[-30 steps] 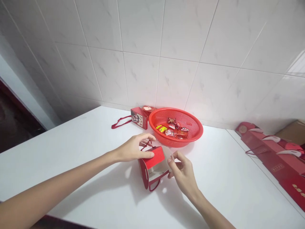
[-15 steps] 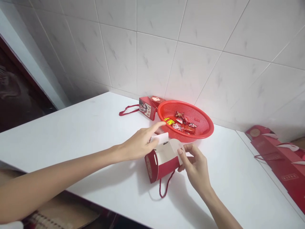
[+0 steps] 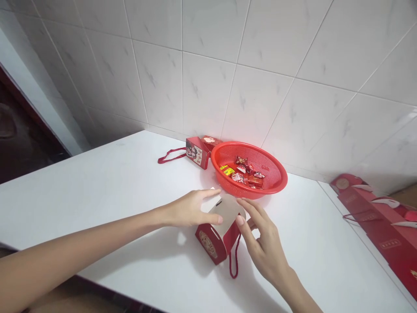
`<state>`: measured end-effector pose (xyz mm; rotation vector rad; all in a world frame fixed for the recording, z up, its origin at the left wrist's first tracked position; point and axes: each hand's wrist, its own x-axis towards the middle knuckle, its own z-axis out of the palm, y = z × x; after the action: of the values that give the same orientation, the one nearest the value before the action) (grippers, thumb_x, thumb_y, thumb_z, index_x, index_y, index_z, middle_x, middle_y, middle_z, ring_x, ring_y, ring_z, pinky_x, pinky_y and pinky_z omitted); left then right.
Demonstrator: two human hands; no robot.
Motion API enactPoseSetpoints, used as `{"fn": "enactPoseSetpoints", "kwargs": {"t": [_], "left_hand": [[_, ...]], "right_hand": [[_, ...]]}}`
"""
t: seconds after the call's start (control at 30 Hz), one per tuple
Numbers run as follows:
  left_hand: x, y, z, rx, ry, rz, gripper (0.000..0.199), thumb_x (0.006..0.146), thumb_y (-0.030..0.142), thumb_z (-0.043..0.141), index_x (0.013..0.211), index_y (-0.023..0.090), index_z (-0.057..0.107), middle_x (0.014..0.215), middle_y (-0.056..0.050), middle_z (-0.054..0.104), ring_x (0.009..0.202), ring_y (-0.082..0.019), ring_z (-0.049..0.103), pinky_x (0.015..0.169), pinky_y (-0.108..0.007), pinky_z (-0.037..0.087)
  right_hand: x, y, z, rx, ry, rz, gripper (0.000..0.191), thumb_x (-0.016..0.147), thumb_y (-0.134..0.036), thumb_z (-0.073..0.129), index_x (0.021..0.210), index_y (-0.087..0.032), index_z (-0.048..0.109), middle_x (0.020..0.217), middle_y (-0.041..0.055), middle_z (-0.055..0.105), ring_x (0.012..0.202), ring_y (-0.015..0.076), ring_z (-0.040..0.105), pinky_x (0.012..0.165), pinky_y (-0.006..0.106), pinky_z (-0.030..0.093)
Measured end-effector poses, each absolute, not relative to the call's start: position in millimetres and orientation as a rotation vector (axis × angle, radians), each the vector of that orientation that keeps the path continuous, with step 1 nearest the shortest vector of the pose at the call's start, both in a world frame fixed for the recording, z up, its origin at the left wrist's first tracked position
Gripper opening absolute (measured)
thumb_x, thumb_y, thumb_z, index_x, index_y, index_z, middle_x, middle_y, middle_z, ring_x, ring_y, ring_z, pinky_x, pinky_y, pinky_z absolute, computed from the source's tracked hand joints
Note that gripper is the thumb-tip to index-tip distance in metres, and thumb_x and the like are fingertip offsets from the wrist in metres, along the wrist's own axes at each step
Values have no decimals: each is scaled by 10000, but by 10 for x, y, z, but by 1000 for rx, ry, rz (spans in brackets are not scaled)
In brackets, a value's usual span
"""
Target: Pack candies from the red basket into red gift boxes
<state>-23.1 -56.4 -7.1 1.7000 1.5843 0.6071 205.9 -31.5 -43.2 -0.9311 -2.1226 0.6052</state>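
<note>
A small red box (image 3: 230, 237) with a pale inside sits on the white table, its pale flap folded over the opening and a dark red cord loop hanging at its right side. My left hand (image 3: 195, 209) reaches over its left edge, thumb on the pale flap and fingers apart. At the box's right edge is my right hand (image 3: 263, 237), fingers spread, with thumb and fingertips touching the flap and red side. Neither hand is closed round the box. Just behind stands a red plastic basket (image 3: 276, 180) with wrapped sweets (image 3: 241, 177) inside.
Left of the basket, a red printed box (image 3: 197, 153) with a ribbon handle stands on the table (image 3: 130, 174), another red box (image 3: 211, 140) behind it. Several red bags (image 3: 368, 217) lie along the right side. A tiled wall (image 3: 208, 87) closes off the back.
The box has turned and tilted, and its pale flap now lies over the opening. My right hand has loosened from the flap. My left hand has moved slightly down. The view has shifted a little.
</note>
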Motion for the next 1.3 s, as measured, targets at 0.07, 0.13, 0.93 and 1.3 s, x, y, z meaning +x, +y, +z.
{"fn": "enactPoseSetpoints", "kwargs": {"t": [0.07,0.13,0.93,1.3], "left_hand": [[-207,-589,-45,1717,1593,572,963,727,598,710,1534,189,379,1599,-132,337,1465,-345,336,1171,-453,357],[-186,-611,-36,1756,1613,535,1012,727,623,707,1555,176,334,1615,-140,298,1483,-347,294,1185,-461,333],[-270,-659,-320,2015,1446,326,1199,658,758,717,1604,285,152,1661,-157,174,1506,-463,117,1148,-621,300],[-189,-550,-433,1950,1111,633,1010,754,701,683,1558,291,230,1536,-115,401,1365,-360,424,1105,-463,417]], "right_hand": [[2051,-356,-424,-941,-2138,515,438,988,-452,502,1354,-219,562,1321,140,603,597,112,649,628,296,596],[2037,-400,-411,-939,-2180,413,495,974,-474,514,1401,-223,512,1352,159,579,589,126,649,605,312,592],[2685,-22,-236,-908,-2282,1352,832,817,-425,743,1546,-302,362,1475,109,526,1172,286,613,971,442,528],[2616,109,-621,-797,-2051,1760,1097,747,-524,796,1603,-299,147,1590,131,337,1344,278,485,1076,421,434]]}}
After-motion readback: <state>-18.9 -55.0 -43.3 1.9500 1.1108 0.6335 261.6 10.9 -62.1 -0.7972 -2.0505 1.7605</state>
